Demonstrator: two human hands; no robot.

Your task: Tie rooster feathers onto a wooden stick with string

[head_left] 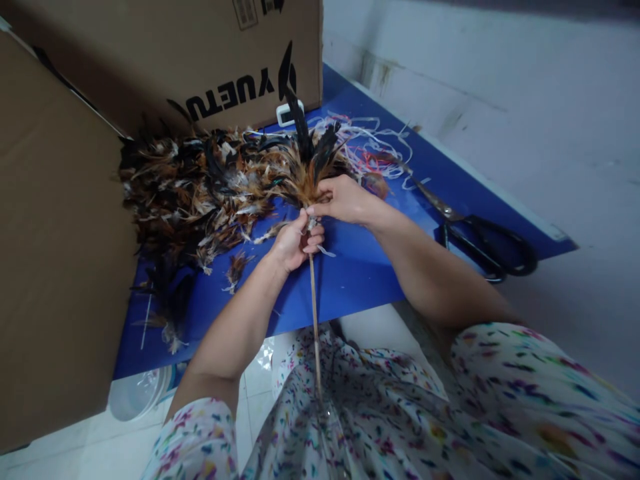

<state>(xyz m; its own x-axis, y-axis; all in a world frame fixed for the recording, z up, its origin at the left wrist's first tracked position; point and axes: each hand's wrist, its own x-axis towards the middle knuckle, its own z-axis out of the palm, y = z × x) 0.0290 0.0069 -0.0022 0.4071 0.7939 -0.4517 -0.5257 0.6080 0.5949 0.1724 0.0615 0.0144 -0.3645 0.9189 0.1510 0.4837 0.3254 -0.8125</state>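
Observation:
My left hand (299,241) is closed around the upper part of a thin stick (315,300), which runs down toward my lap. At the stick's top, brown and black feathers (306,175) fan upward like the head of a feather duster. Thumb and fingers of my right hand (345,199) pinch at the base of these feathers, just above my left hand. A short white strip (327,252) sticks out beside my left hand. Left of my hands spreads a large pile of loose feathers (200,187) in brown, black and white.
Black-handled scissors (480,243) lie at the right edge of the blue table (350,287). White and red strings (375,150) are tangled behind my hands, near a small white-framed object (289,115). Cardboard boxes (150,60) stand at the back and left. A wall (500,87) borders the right.

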